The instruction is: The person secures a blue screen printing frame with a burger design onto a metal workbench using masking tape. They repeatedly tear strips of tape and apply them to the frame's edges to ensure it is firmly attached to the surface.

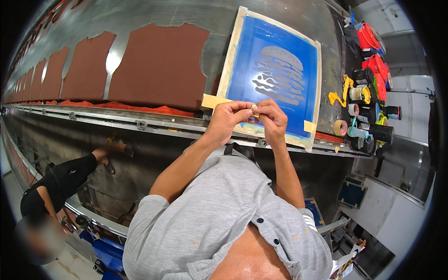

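Note:
Both my hands meet above the near edge of a screen-printing frame. My left hand is closed in a pinch, and the fingertips of my right hand pinch right beside it. Between them is a small tan piece that looks like masking tape, mostly covered by my fingers. The blue screen has a pale burger design and lies flat, its border taped. A strip of masking tape sticks out at its near left corner, by my left hand. Another tape piece sits at the near right corner.
Brown shirt-shaped fabric panels lie in a row along the long table to the left. At the right end are a tape roll, black jars, red-lidded tubs and a yellow cloth. Another person is at the lower left.

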A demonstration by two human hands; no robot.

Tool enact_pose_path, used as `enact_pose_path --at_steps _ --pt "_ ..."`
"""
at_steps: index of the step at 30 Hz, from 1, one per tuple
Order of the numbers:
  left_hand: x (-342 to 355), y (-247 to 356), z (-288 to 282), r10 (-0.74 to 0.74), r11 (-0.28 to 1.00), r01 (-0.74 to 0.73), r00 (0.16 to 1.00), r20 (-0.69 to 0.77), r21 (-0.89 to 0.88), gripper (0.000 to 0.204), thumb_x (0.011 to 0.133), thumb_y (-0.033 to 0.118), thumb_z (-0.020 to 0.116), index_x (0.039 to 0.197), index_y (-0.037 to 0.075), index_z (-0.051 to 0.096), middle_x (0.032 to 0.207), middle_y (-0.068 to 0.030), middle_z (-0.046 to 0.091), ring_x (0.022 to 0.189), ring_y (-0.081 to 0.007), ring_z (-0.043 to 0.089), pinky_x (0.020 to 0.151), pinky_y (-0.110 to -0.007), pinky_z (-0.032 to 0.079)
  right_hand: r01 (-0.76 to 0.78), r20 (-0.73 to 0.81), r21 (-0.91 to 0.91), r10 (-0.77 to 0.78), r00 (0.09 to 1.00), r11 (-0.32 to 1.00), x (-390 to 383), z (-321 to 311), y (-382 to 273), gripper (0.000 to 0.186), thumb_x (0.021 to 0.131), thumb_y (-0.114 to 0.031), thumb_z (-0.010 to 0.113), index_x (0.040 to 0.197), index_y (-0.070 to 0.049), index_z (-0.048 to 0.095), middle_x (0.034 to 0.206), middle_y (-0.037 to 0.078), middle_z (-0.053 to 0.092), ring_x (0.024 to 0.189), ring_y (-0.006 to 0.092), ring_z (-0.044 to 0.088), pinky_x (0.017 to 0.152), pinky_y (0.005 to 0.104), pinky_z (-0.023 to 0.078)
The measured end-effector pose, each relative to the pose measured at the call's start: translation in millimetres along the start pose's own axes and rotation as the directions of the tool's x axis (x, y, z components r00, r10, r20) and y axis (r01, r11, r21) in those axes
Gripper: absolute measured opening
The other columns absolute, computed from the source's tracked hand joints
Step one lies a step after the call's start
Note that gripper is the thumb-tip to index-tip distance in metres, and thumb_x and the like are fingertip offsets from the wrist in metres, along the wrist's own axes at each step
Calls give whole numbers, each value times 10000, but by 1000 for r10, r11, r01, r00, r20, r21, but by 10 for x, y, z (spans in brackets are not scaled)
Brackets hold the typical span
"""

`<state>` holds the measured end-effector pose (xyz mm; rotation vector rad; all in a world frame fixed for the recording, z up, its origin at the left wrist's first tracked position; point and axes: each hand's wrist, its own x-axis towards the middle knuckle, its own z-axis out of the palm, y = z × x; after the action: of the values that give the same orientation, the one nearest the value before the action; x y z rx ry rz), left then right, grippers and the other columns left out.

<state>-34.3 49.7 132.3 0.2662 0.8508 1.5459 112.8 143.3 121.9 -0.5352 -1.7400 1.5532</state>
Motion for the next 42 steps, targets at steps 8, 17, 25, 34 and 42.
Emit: enact_pose_path --at_steps 8,17,25,34,42 --pt "-1 -221 -124 194 889 -140 978 -82 436 195 925 30 659 1084 -83 664 922 -76 690 788 -112 643 731 -257 563 -439 -66 -114 434 899 891 -5 78 -42 182 977 -134 626 873 11 660 715 3 631 634 64 540 564 216 423" --pt "50 -296 -331 67 961 -32 990 -121 276 69 911 25 648 907 -31 689 809 -44 662 685 -82 577 621 -227 482 -467 -45 70 471 881 881 -114 191 61 69 937 17 615 894 21 668 889 60 664 733 102 614 636 247 506" --pt "-16 -189 -361 -133 986 119 985 -111 -119 75 914 24 650 946 -38 679 856 -75 672 766 -134 621 706 -264 511 -131 99 -6 131 986 991 -97 88 366 175 861 117 615 1016 50 658 938 78 641 788 134 614 627 256 495" --pt "-229 -502 -753 153 908 -16 944 -294 419 58 929 15 632 977 -12 652 854 -46 660 753 -102 621 723 -253 514 -626 26 212 636 771 750 -274 566 570 36 939 -7 630 934 27 620 784 69 659 653 112 614 563 258 506" --pt "-143 -228 -1347 397 916 -270 720 -570 297 47 934 -8 600 968 15 579 869 -55 653 752 -117 637 727 -250 535 -168 85 -709 320 944 685 477 922 1026 493 922 -467 659 944 26 657 661 159 661 661 254 678 609 406 519"
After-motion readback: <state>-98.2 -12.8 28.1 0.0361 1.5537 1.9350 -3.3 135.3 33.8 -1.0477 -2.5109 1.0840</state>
